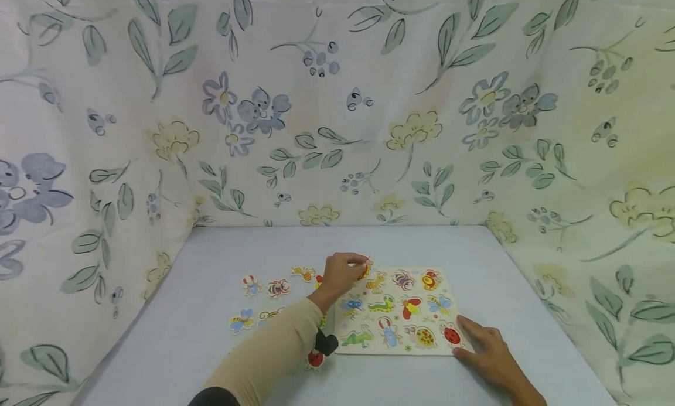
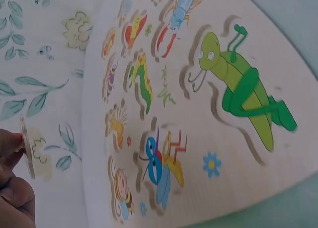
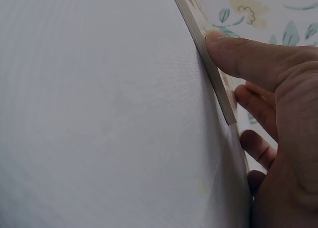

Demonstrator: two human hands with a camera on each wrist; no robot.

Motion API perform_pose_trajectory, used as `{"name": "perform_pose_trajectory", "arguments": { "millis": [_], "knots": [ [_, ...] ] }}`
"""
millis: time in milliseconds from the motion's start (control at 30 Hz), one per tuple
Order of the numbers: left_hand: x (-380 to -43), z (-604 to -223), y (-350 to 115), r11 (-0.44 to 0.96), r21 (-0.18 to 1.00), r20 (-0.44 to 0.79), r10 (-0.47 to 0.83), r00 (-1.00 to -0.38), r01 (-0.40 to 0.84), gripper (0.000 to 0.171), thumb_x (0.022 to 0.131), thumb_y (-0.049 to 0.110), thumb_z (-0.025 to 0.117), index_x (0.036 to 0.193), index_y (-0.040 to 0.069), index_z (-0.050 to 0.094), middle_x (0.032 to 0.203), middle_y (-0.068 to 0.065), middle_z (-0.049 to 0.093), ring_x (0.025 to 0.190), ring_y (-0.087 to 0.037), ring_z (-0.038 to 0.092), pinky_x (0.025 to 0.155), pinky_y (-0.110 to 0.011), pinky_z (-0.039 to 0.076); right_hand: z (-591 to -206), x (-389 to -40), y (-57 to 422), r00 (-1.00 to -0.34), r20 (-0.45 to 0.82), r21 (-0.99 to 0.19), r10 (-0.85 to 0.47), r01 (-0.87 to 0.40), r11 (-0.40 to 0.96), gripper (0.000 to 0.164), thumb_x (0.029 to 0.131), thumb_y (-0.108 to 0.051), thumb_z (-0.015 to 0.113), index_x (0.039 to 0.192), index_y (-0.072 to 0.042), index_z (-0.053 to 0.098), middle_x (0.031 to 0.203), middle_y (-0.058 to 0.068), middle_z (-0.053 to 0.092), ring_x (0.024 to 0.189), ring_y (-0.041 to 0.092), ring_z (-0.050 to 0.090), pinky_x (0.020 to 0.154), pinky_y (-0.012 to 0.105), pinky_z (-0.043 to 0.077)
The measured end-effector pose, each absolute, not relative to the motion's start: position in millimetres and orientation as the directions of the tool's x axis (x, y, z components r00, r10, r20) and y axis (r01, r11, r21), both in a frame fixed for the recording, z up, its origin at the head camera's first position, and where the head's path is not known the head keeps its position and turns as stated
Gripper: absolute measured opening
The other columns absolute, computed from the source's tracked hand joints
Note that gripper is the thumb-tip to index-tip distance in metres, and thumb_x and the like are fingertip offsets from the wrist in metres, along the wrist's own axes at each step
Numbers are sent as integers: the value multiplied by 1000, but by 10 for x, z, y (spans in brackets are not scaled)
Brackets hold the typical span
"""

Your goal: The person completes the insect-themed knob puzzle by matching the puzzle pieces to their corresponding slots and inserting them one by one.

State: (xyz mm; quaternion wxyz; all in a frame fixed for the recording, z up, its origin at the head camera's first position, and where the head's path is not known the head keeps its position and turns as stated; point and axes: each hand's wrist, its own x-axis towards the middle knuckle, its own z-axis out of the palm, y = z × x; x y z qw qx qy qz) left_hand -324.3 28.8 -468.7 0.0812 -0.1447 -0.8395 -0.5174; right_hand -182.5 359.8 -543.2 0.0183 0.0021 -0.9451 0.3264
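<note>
My left hand (image 1: 343, 272) pinches a small wooden puzzle piece (image 1: 366, 268) with red and yellow on it, above the board's far left corner. Edge-on, the same piece (image 2: 28, 151) shows between the fingertips in the left wrist view; its picture is hidden there. Below lies a wooden insect puzzle board (image 1: 390, 318) with printed, recessed shapes, among them a grasshopper (image 2: 238, 89) and a mosquito-like insect (image 2: 161, 168). At the board's near right corner, my right hand (image 1: 493, 356) rests with fingers spread. Its thumb (image 3: 238, 54) touches the board's edge.
Left of the board lie several loose pieces: a blue beetle (image 1: 251, 285), a spider (image 1: 278, 287), a winged insect (image 1: 242, 321) and a ladybug (image 1: 315, 360). My left forearm covers others. A floral curtain (image 1: 337, 130) stands behind the white table (image 1: 174, 335).
</note>
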Motion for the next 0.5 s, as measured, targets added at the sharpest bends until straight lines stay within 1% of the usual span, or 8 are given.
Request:
{"name": "perform_pose_trajectory", "arguments": {
  "millis": [67,133,267,367,500],
  "knots": [
    [-3260,-4714,393,421,843,287,171,-943,333,11,87,10,71,96,10,77,96,1,72,97,-18,64,73,-32,51,-5437,-1828,3602,-1000,25,-619,16,-3,786,83,75,-45,80,140,-4,49,143,19,44,108,30,38,83,49,33],
    [-3267,-4744,491,417,847,275,188,-943,330,11,88,10,71,97,10,77,97,1,72,96,-17,64,72,-30,51,-5447,-1831,3605,-1000,18,-620,19,4,785,84,75,-45,80,141,-4,49,143,18,44,108,30,38,84,49,34],
    [-3275,-4792,676,408,845,274,223,-936,345,11,88,10,70,97,10,77,97,1,71,95,-15,65,73,-29,51,-5455,-1848,3608,-999,30,-617,19,-3,787,84,74,-47,79,141,-5,49,143,17,44,109,30,39,84,49,34],
    [-3292,-4810,821,391,850,279,232,-932,352,11,88,9,70,96,10,77,95,1,72,85,-13,66,69,-28,51,-5453,-1851,3610,-998,53,-615,17,-19,788,83,75,-47,79,140,-5,50,142,17,45,109,29,39,84,49,34],
    [-3316,-4828,1026,378,858,274,239,-932,349,12,87,6,68,95,9,77,92,2,72,83,-11,65,65,-26,48,-5455,-1836,3606,-998,63,-620,20,-23,785,81,75,-44,80,140,-5,50,142,16,46,107,28,39,84,49,34]
  ]
}}
